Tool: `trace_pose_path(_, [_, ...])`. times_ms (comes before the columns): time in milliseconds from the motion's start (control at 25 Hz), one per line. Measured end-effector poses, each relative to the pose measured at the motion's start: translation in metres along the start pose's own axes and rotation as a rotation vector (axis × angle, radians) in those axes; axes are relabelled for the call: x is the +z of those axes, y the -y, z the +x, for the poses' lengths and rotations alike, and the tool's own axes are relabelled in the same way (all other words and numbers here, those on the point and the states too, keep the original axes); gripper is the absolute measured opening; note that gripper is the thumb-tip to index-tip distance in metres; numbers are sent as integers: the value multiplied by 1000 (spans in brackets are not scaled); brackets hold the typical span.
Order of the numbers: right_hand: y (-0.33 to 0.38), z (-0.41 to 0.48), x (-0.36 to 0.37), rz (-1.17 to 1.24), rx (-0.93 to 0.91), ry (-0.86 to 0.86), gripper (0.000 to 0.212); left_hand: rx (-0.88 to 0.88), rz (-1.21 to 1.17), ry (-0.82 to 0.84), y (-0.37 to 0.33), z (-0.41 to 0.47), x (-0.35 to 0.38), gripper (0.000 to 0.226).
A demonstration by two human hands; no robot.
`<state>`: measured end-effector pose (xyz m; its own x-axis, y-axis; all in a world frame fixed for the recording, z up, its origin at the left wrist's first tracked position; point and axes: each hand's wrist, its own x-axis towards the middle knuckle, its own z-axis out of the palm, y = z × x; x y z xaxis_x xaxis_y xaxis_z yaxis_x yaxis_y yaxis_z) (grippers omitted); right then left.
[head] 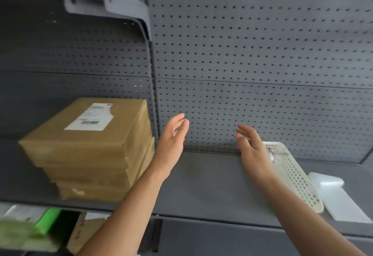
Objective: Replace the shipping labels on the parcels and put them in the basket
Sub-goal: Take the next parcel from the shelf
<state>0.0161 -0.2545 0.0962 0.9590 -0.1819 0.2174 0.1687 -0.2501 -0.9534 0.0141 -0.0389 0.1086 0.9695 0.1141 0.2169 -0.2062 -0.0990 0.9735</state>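
Both hands are raised above the grey shelf (212,185), nothing held: left hand (171,140) and right hand (252,148) spread, fingers relaxed. A stack of cardboard parcels (88,155) is seen at shelf left; a white shipping label (90,117) is stuck on the top parcel. The cream perforated basket (292,175) is partly covered by the right hand, beside a white sheet stack (339,199).

Both bare hands are raised over a dark grey metal shelf (212,187), fingers relaxed and holding nothing: the left hand (171,144) near a stack of brown cardboard parcels (90,155) whose top one carries a white shipping label (90,117), the right hand (252,151) in front of a cream perforated plastic basket (296,181).
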Motion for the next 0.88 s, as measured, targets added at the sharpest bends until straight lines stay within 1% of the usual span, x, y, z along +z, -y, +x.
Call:
trace_pose_path(240, [33, 2, 84, 51, 3, 213, 34, 51, 109, -166, -26, -12, -90, 43])
trace_pose_path(320, [44, -1, 111, 62, 9, 288, 36, 81, 98, -216, -40, -20, -115, 42])
trace_pose_path(440, [60, -3, 145, 68, 3, 356, 36, 147, 61, -161, -61, -32, -133, 35])
trace_pose_path(520, [70, -4, 165, 75, 1, 386, 36, 189, 92, -147, -69, -35, -142, 30])
trace_pose_path(560, [74, -4, 173, 75, 4, 405, 38, 205, 136, -178, -71, -35, -150, 29])
trace_pose_path(760, [91, -5, 203, 60, 55, 507, 48, 212, 402, -479, -65, -26, -223, 28])
trace_pose_path(840, [94, -6, 213, 55, 94, 537, 56, 169, 511, -561, -57, -17, -256, 27])
trace_pose_path(880, [94, -6, 218, 64, 118, 550, 60, 120, 580, -594, -52, -14, -272, 28])
